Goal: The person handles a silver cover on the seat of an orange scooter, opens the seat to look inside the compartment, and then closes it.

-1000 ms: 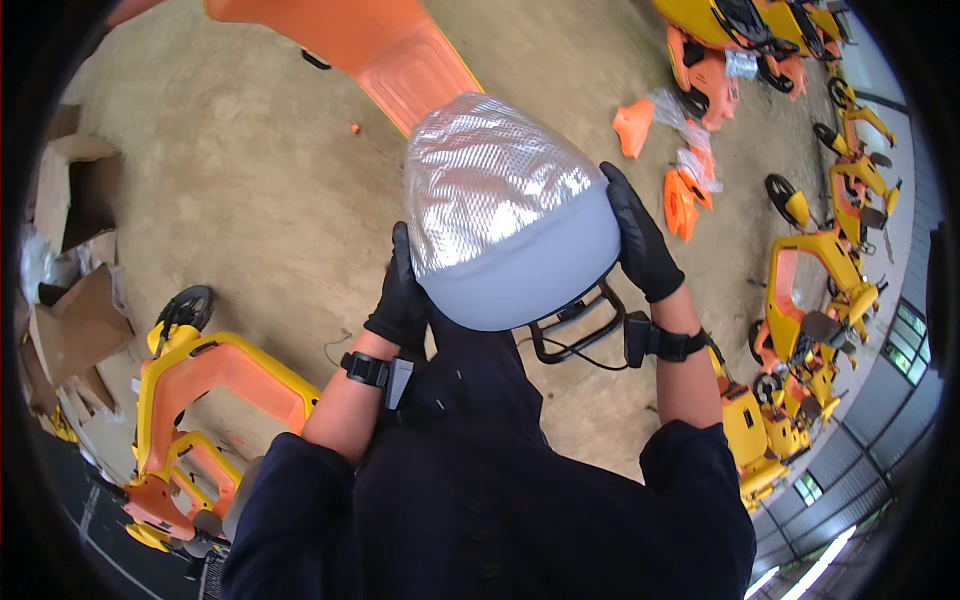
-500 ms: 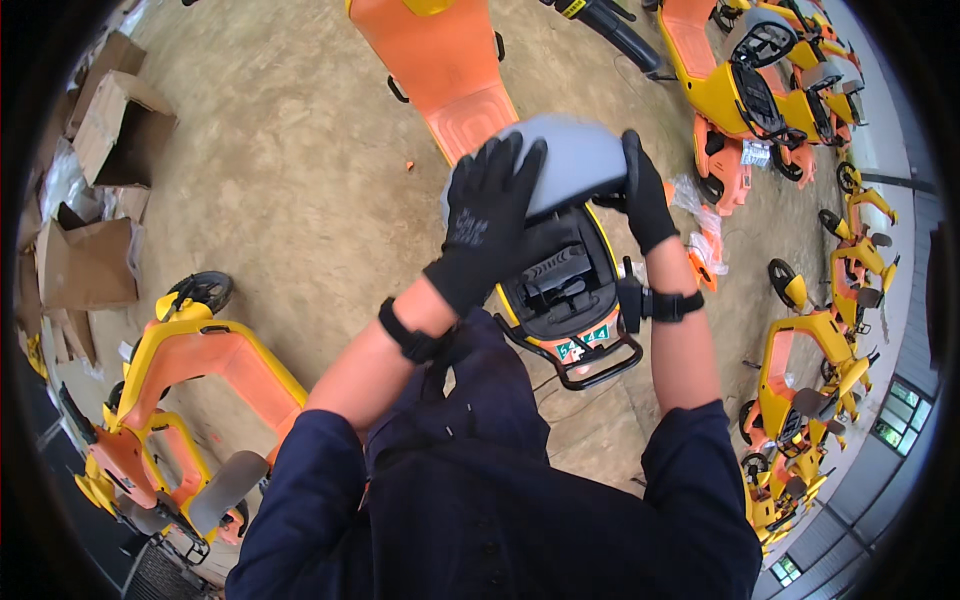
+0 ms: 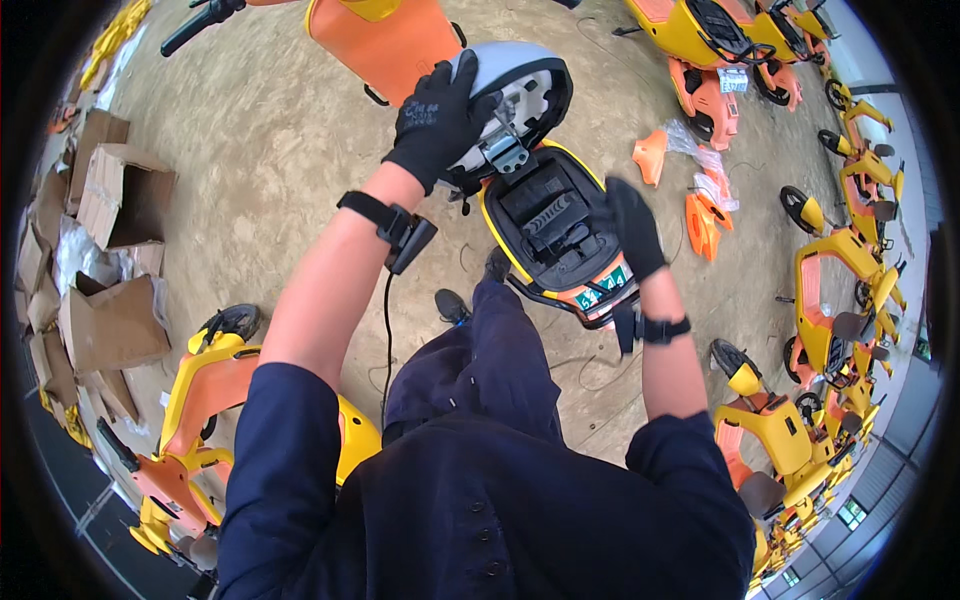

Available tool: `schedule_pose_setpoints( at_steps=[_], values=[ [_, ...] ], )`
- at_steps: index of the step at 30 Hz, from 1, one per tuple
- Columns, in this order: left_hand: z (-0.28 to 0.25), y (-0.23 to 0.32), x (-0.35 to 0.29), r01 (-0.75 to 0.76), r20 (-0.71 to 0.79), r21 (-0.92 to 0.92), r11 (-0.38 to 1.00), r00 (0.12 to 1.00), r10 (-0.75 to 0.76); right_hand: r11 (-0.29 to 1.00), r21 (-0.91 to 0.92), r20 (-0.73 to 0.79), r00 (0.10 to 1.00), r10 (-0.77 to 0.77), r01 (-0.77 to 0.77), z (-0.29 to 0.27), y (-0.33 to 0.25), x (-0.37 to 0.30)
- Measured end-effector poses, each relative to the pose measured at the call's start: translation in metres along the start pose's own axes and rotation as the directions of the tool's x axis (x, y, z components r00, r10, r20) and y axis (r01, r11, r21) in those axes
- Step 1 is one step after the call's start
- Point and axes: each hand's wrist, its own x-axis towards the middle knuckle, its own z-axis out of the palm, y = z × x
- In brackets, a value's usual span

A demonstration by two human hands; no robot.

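Seat, grey, 1: raised on a metal hinge [image 3: 507, 153] at the far end of the storage box [image 3: 558, 265], tilted up with its pale underside showing. Left hand [image 3: 432, 118], black glove: beyond the box and to its left, touching the seat's grey outer side with fingers spread. Right hand [image 3: 633, 225], black glove: just at the box's right rim, blurred, fingers straight; contact cannot be told. Scooter floorboard [image 3: 385, 45], orange: beyond the box, to the left. Number plate [image 3: 603, 288], green and white, 1: at the box's near end. Panels [image 3: 703, 225], orange, with clear plastic wrap [image 3: 715, 185]: on the floor, right of the box. Cardboard boxes [image 3: 115, 325], open: well left of the box. Parked scooters [image 3: 825, 290], yellow and orange: a row, well right of the box.
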Motion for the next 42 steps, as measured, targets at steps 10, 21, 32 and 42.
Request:
schedule_pose_setpoints(
  at_steps=[10,21,32,42],
  values=[
    [-0.006,-0.015,0.01,-0.002,0.036,0.009,1.0,0.999,0.001,0.938,-0.225,0.024,0.96,0.277,-0.265,-0.019,-0.042,-0.122],
    [0.006,-0.033,0.001,0.104,0.02,-0.121,0.987,0.995,-0.103,0.752,0.352,0.396,0.816,0.421,-0.558,-0.049,-0.087,-0.031],
    [-0.013,0.004,0.03,-0.16,-0.017,0.048,0.986,0.987,0.161,0.509,0.742,0.319,0.897,0.305,-0.437,0.074,-0.113,0.138],
    [-0.055,0.025,0.059,-0.339,0.671,0.421,0.841,0.741,-0.037,0.778,0.28,0.541,0.762,0.357,-0.563,0.051,-0.143,0.178]
  ],
)
